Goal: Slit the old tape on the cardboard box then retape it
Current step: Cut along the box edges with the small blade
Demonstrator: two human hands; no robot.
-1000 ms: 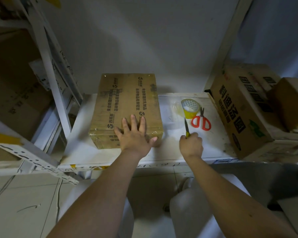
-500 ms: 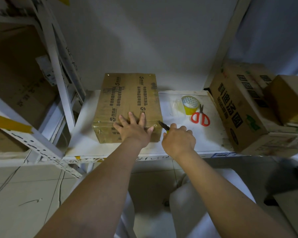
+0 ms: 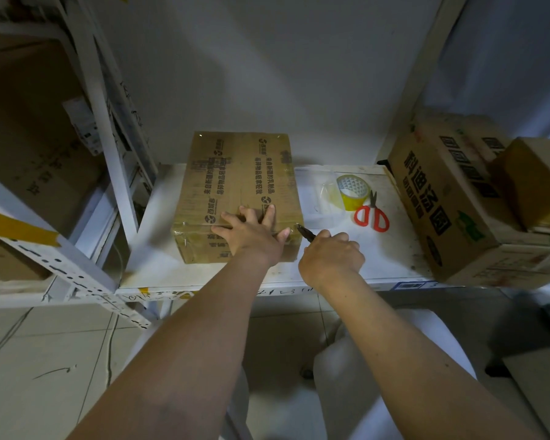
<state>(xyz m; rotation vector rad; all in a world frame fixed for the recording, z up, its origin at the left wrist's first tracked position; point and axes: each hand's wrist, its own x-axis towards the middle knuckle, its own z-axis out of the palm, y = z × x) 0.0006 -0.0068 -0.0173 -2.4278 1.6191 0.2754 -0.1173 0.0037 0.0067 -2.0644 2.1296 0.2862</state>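
We see the cardboard box [image 3: 235, 192] lying flat on the white surface [image 3: 391, 249], reaching away from our left hand [image 3: 251, 233] toward the wall, its top printed with dark lettering and glossy clear tape wrapped over the near edge and corners. Our left hand lies on the near end of the box top, fingers spread and straight, palm pressing down, with the thumb reaching toward the box's near right corner. Just to the right of that thumb, our right hand [image 3: 332, 257] is curled round the handle of a utility knife [image 3: 306, 233]; most of the handle is hidden inside the fist, and only the dark front end with the blade sticks out, aimed up and left. The blade tip sits at the near right corner of the box, right at the taped edge; whether it has actually gone into the tape we cannot tell. Beyond our right hand, farther back on the surface, a roll of tape [image 3: 352, 192] with a yellow core stands beside a pair of red-handled scissors [image 3: 370, 214], the scissor tips lying close to the roll. To the right of that hand, a larger brown carton [image 3: 442, 198] with bold black characters rests at the end of the surface, another box [image 3: 534, 182] stacked against it.
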